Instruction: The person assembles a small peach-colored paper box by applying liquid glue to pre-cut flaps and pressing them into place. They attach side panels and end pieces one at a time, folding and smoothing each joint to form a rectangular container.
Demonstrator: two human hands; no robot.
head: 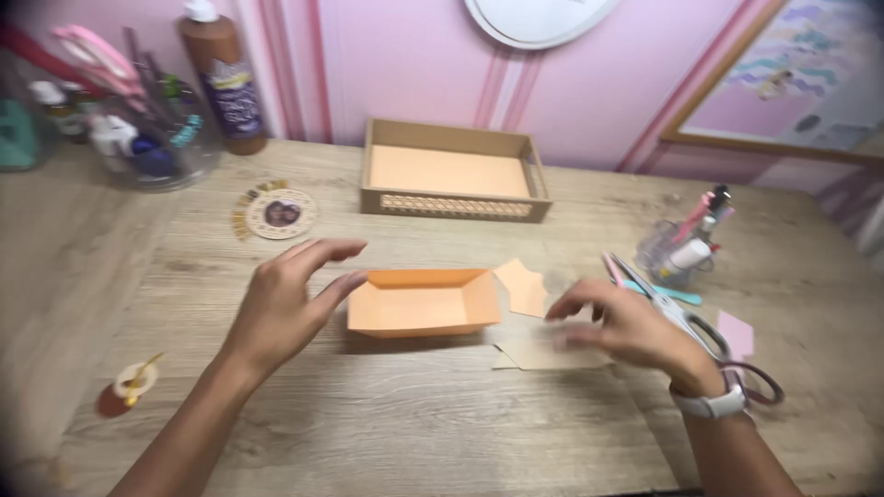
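**Hands flank a folded paper tray**

A folded orange paper tray (424, 302) lies on the wooden table (414, 433) between the hands. The left hand (281, 308) hovers beside its left end, fingers spread, holding nothing. The right hand (626, 324), blurred, rests open-fingered over tan paper scraps (543, 354). Beyond stands a brown glue bottle with purple label (224, 83)

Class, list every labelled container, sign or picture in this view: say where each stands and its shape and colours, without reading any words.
Glue bottle: back left, tall, brown, white cap, purple label.
Round white sign: on the pink wall, top centre, cut off.
Framed picture: on the wall, top right, wooden frame, pastel colours.
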